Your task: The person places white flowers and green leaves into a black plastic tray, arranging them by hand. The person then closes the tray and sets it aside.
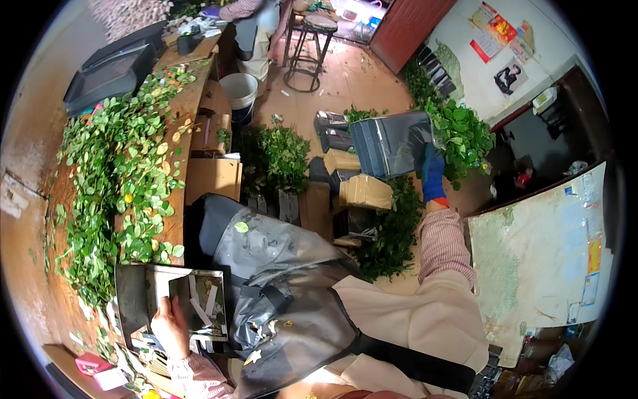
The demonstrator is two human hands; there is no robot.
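Observation:
At the lower left, my left hand (170, 327) is bare. Its fingers are closed at the lower edge of a white flat piece (161, 284) inside an open dark tray (135, 299). White paper strips (205, 302) lie beside it in the same tray. Out to the right, my right hand (433, 176) wears a blue glove with an orange-red cuff. It grips the near right end of a bundle of leafy stems (392, 141), wrapped in a dark blue-grey sleeve. Green leaves stick out at the bundle's right end. The right fingertips are partly hidden.
Cut leaves (126, 179) cover the wooden bench (174, 216) on the left. More wrapped bundles (365, 191) and foliage (282, 156) stand on the floor ahead. Beyond are a white bucket (239, 93), a stool (319, 26) and another person (256, 40). A pale board (531, 259) is at right.

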